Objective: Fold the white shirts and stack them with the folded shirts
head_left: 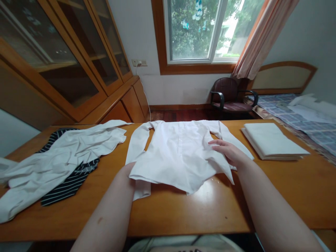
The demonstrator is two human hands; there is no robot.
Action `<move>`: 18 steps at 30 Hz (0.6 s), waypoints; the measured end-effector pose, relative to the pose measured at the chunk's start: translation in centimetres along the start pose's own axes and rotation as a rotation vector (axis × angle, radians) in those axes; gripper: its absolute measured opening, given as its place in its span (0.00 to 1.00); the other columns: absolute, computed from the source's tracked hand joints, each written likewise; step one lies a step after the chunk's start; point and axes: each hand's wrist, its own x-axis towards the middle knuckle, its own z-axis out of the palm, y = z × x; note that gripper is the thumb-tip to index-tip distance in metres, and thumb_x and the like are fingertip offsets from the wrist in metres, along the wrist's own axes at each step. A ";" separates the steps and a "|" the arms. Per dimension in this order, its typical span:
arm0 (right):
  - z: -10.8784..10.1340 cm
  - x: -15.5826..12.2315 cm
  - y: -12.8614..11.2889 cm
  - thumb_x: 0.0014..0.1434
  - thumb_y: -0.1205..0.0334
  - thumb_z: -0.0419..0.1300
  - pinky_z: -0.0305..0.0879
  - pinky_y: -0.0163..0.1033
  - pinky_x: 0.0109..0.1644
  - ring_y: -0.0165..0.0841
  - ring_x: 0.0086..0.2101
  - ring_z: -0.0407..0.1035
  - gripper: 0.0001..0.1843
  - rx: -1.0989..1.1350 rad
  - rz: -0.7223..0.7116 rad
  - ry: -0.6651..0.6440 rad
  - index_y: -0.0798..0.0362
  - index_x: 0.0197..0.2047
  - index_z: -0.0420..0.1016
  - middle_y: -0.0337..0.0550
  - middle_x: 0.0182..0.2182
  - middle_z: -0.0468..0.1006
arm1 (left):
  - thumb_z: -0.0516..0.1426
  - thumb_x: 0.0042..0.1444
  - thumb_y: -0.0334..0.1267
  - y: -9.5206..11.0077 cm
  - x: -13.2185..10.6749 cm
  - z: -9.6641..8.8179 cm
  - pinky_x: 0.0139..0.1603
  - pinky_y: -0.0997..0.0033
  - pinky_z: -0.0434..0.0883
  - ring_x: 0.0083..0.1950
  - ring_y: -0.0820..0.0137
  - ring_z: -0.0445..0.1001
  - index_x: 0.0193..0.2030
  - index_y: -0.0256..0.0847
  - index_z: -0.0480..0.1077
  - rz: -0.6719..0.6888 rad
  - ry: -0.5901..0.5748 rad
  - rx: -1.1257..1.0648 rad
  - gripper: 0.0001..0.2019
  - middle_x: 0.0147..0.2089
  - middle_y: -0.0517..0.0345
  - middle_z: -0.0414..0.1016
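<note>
A white button-up shirt (181, 150) lies front side up on the wooden table, its collar end at the far edge and its hem towards me. Both sleeves extend out at the sides. My left hand (130, 169) is at the shirt's left lower side, its fingers hidden beneath the fabric. On the shirt's right side rests my right hand (228, 151), with its visible fingers stretched out and slightly apart over the cloth. Its thumb is hidden. The lower right corner of the hem is lifted and wavy beside that wrist.
On the left, a crumpled white garment (70, 150) lies over a black striped cloth (69, 185). A stack of folded white cloth (273, 141) sits at the right of the table (189, 220). Behind are a glass-door cabinet (105, 70), an armchair (228, 92) and a bed (307, 115).
</note>
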 end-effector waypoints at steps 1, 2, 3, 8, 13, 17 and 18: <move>-0.1 0.1 0.0 0.51 0.52 0.59 0.66 0.36 0.34 0.35 0.32 0.72 0.25 -0.117 0.009 0.037 0.49 0.52 0.68 0.42 0.36 0.78 | 0.57 0.48 0.42 1.1 -0.4 0.2 0.35 0.68 0.73 0.30 0.62 0.74 0.25 0.36 0.77 -0.011 -0.072 0.080 0.12 0.22 0.56 0.75; -0.2 0.1 0.0 0.51 0.52 0.60 0.65 0.36 0.34 0.35 0.32 0.72 0.26 -0.241 0.016 0.075 0.49 0.53 0.69 0.42 0.36 0.78 | 0.58 0.45 0.41 2.3 -0.8 0.5 0.39 0.69 0.73 0.33 0.62 0.75 0.25 0.37 0.77 -0.018 -0.166 0.191 0.10 0.25 0.54 0.76; -0.3 0.0 0.0 0.50 0.51 0.61 0.64 0.35 0.34 0.35 0.32 0.72 0.28 -0.354 0.017 0.110 0.49 0.54 0.69 0.43 0.36 0.77 | 0.60 0.42 0.40 3.4 -1.4 0.8 0.43 0.69 0.71 0.37 0.61 0.76 0.31 0.32 0.79 -0.015 -0.265 0.321 0.13 0.28 0.53 0.78; -1.0 -1.6 0.7 0.47 0.46 0.64 0.62 0.36 0.32 0.36 0.29 0.71 0.43 -0.658 0.067 0.195 0.53 0.63 0.59 0.47 0.35 0.78 | 0.65 0.41 0.41 7.4 -6.4 2.4 0.55 0.67 0.66 0.51 0.58 0.73 0.48 0.49 0.76 0.063 -0.479 0.825 0.22 0.49 0.56 0.77; -1.0 -4.7 2.8 0.45 0.38 0.62 0.62 0.38 0.33 0.40 0.31 0.72 0.31 -0.733 0.139 0.242 0.55 0.43 0.75 0.51 0.35 0.78 | 0.64 0.44 0.46 5.8 -9.8 2.3 0.54 0.66 0.67 0.50 0.58 0.73 0.51 0.53 0.74 0.124 -0.377 0.839 0.23 0.48 0.56 0.77; 0.1 -6.1 4.1 0.47 0.47 0.62 0.64 0.39 0.37 0.40 0.34 0.71 0.16 -0.675 0.024 0.084 0.51 0.33 0.77 0.45 0.33 0.78 | 0.56 0.54 0.44 0.9 -7.5 2.5 0.61 0.58 0.60 0.60 0.58 0.66 0.57 0.52 0.68 0.138 -0.020 1.020 0.22 0.59 0.54 0.68; 0.4 -6.2 4.4 0.48 0.49 0.62 0.64 0.39 0.40 0.40 0.36 0.71 0.14 -0.644 -0.026 0.068 0.50 0.32 0.77 0.44 0.35 0.78 | 0.55 0.54 0.44 -0.4 -6.6 2.7 0.64 0.56 0.56 0.64 0.59 0.60 0.60 0.52 0.64 0.155 0.019 1.094 0.24 0.64 0.55 0.62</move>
